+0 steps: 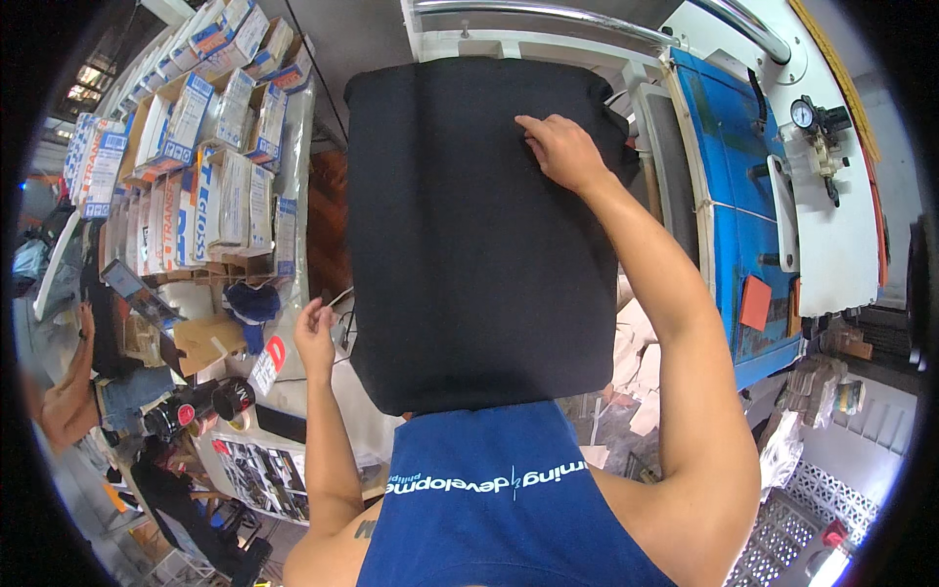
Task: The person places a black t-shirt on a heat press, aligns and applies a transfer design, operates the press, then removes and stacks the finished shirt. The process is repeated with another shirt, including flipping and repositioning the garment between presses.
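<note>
A broad black cloth [479, 245] lies over a flat, roughly rectangular board in front of me, hanging a little past its edges. Over its upper right part is my right hand [565, 152], index finger stretched out and the other fingers loosely bent, close to or touching the fabric. My left hand [315, 338] is off the cloth, just beyond its left edge. Its fingers are curled with the tips close together. A thin white line shows beside those fingertips; whether it is held or lies behind them I cannot tell.
Stacked boxes [181, 127] fill a shelf at the left. Below them are rolls of tape [235, 399] and a phone [132, 284] on a stand. A blue panel [729, 196] and a pressure gauge [802, 112] stand at the right. A metal bar [548, 12] crosses the far side. Another person's arm [73, 382] shows at far left.
</note>
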Tool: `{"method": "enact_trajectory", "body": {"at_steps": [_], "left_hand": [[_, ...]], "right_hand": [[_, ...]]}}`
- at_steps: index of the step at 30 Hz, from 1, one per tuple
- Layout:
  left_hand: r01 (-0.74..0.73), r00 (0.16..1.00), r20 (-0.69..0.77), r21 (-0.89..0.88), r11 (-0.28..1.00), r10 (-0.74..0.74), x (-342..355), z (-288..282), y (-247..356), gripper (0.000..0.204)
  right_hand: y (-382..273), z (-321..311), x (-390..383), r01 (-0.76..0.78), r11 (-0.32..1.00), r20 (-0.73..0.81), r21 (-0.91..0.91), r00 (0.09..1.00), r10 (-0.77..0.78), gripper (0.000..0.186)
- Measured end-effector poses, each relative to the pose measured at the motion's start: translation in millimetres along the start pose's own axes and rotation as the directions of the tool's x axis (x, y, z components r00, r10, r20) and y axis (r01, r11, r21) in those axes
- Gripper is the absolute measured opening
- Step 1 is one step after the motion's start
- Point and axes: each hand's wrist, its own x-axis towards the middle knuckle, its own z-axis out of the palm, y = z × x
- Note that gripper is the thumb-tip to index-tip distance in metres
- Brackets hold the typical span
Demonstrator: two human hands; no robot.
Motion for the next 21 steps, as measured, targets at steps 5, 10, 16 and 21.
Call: {"method": "enact_trajectory", "body": {"at_steps": [5,10,16,21], "left_hand": [[-0.009,1.0,-0.012,0.111,0.994,0.01,-37,-19,-10,0.029],[-0.267,0.952,-0.061,0.311,0.912,0.299,-53,5,55,0.022],[-0.816,0.555,0.454,0.138,0.561,0.696,-84,130,147,0.016],[-0.901,0.278,0.681,-0.058,0.429,0.677,-96,202,162,0.027]], "right_hand": [[0,-27,5,0.045,0.985,-0.006,-0.167,0.999,-0.046,0.037],[1,-77,-108,-0.495,0.858,-0.324,-0.14,0.841,0.433,0.026],[-87,-9,-403,-0.872,0.478,-0.076,0.102,0.473,0.878,0.029],[-173,50,-568,-0.995,-0.048,0.249,-0.087,-0.068,0.966,0.037]]}}
